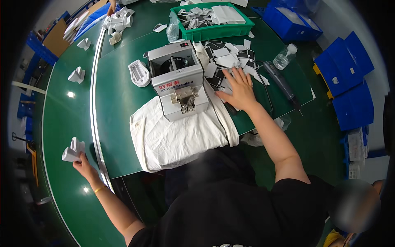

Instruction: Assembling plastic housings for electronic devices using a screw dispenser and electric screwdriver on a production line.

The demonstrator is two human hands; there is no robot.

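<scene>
At the left, my left hand [84, 166] grips a white moulded plastic part [73, 150] over the green surface beyond the pale strip. My right hand [240, 90] lies spread, palm down, on a loose pile of flat white and black pieces [225, 61]; nothing shows in its fingers. Between my arms stands a grey screw feeder [177, 76] on a folded white cloth [177, 138]. An oval white plastic shell [139, 73] rests left of the feeder. Beyond my right hand lies a dark electric screwdriver [282, 82] with its cable.
A green crate [224, 31] of flat pieces stands at the back, with a clear bottle [284, 57] to its right. Two more white parts [76, 75] sit along the left strip. Another person's hand [112, 7] touches a heap of white parts [119, 20]. Blue bins [343, 61] line the right.
</scene>
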